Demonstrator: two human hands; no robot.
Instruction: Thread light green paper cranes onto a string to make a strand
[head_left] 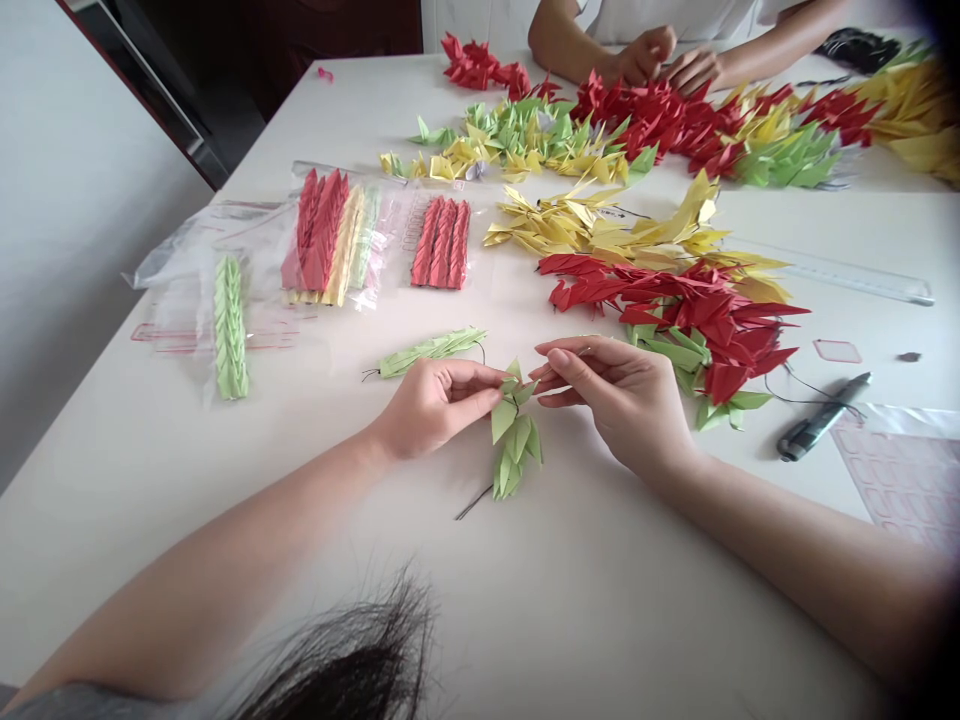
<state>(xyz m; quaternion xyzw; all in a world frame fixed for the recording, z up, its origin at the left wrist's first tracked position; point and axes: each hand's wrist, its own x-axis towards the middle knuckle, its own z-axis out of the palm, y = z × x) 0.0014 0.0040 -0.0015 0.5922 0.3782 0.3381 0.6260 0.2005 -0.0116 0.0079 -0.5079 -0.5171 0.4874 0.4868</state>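
Note:
My left hand (439, 400) pinches the top of a short string of green folded paper cranes (514, 440) that hangs down onto the white table (585, 590), a dark thread trailing from its lower end. My right hand (619, 390) is closed in a pinch just right of the topmost green crane, holding something thin I cannot make out. A finished green strand (431, 350) lies just behind my left hand.
Loose piles of red (675, 300), yellow (600, 225) and green cranes cover the table's middle and back. Bagged strands (330, 235) lie at left. A black pen (821, 425) and a clear ruler (855, 275) lie at right. Another person's hands (667, 55) work at the far edge.

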